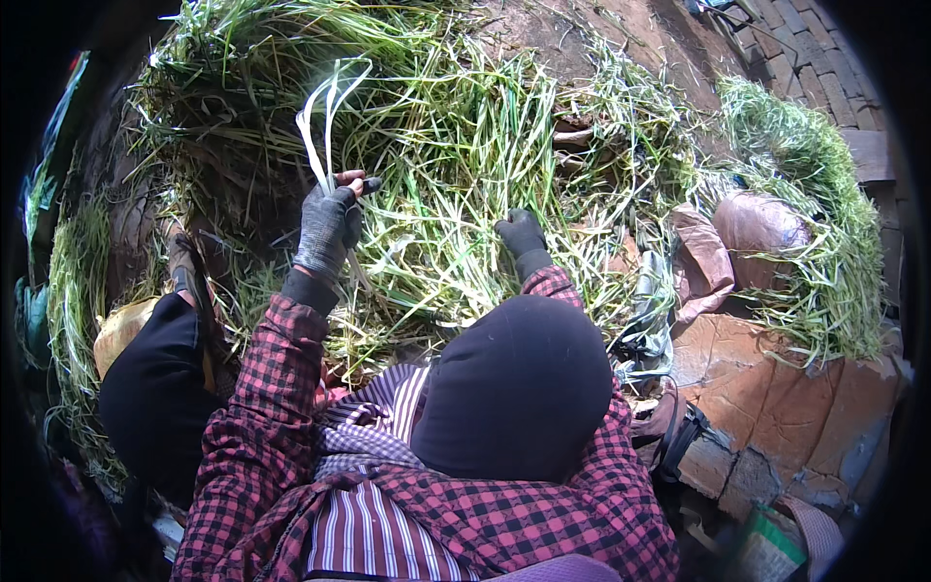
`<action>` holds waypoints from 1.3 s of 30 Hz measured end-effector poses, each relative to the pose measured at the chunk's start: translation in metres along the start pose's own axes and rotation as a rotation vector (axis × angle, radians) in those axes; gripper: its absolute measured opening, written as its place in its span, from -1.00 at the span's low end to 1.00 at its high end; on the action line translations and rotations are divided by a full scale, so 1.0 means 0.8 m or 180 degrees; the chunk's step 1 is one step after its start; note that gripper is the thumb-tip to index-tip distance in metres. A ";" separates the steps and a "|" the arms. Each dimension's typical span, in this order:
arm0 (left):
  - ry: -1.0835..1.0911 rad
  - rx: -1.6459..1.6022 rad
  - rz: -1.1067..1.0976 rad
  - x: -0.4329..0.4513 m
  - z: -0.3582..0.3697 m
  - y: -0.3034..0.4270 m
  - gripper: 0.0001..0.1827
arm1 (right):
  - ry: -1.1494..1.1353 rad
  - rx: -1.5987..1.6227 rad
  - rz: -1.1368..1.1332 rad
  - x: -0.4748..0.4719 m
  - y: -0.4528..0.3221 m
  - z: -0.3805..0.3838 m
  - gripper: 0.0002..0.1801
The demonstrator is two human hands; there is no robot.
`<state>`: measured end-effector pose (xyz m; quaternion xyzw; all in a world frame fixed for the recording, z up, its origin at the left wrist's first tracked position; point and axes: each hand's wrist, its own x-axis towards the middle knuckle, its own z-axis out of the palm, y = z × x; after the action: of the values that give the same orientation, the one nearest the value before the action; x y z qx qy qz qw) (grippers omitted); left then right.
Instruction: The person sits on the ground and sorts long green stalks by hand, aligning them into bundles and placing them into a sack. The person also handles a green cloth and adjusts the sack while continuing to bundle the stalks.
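My left hand point(329, 222), in a grey glove with bare fingertips, is raised over the grass. It is shut on a bundle of pale, flat strips point(329, 142), whose looped upper ends stand above the fingers. Whether these are plastic ties or plant leaves I cannot tell. In a dark glove, my right hand point(522, 231) lies low against the loose green grass point(451, 225) before me. Its fingers curl downward among the stalks and are partly hidden, so any hold on them cannot be made out.
My dark-clad knee point(513, 385) rises between my arms; the other point(153, 393) is bent at left. A thick grass heap point(240, 109) stands at far left. On the right lie another grass pile point(822, 182), a pinkish wrapped bundle point(760, 222) and brown cardboard point(771, 393).
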<state>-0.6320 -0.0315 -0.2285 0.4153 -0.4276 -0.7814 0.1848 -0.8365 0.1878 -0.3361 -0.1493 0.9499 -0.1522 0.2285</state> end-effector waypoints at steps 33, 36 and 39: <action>-0.0733 0.0017 -0.0236 -0.019 0.042 -0.016 -0.75 | -0.1021 0.2300 -0.0941 -0.129 -0.029 -0.052 -0.64; -0.0397 0.0543 -0.0159 -0.025 0.047 -0.027 -0.74 | -0.1579 0.2105 -0.1239 -0.142 -0.055 -0.030 -0.64; -0.0292 0.0527 -0.0384 -0.029 0.042 -0.032 -0.71 | -0.2041 0.2273 -0.1228 -0.140 -0.063 -0.021 -0.73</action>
<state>-0.6434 0.0149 -0.2282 0.4179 -0.4730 -0.7713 0.0827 -0.7385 0.1851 -0.2606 -0.2736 0.6761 -0.4530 0.5126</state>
